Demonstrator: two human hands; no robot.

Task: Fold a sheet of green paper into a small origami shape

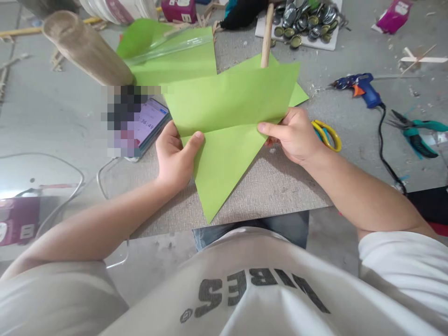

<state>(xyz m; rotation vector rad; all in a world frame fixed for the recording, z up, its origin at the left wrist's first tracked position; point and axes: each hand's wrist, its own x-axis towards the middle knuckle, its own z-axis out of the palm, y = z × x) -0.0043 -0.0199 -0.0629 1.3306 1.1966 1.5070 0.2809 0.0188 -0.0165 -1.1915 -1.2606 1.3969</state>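
Observation:
A creased sheet of green paper (231,100) is held up between my two hands, its lower part tapering to a point near the table edge. My left hand (178,151) pinches the left edge, thumb on top and fingers behind. On the right edge, at the crease, my right hand (292,135) grips it the same way. More green paper (175,65) lies behind, with a clear plastic strip (171,49) across it. A wooden stick (267,35) shows above the held sheet; its lower end is hidden. Yellow-handled scissors (327,135) lie beside my right hand.
Left of the paper are a lit phone (147,121) and a tall wooden cylinder (87,49). Bottle caps (304,21) are heaped at the back. A blue glue gun (364,88) with a black cord and teal-handled pliers (420,135) lie at right.

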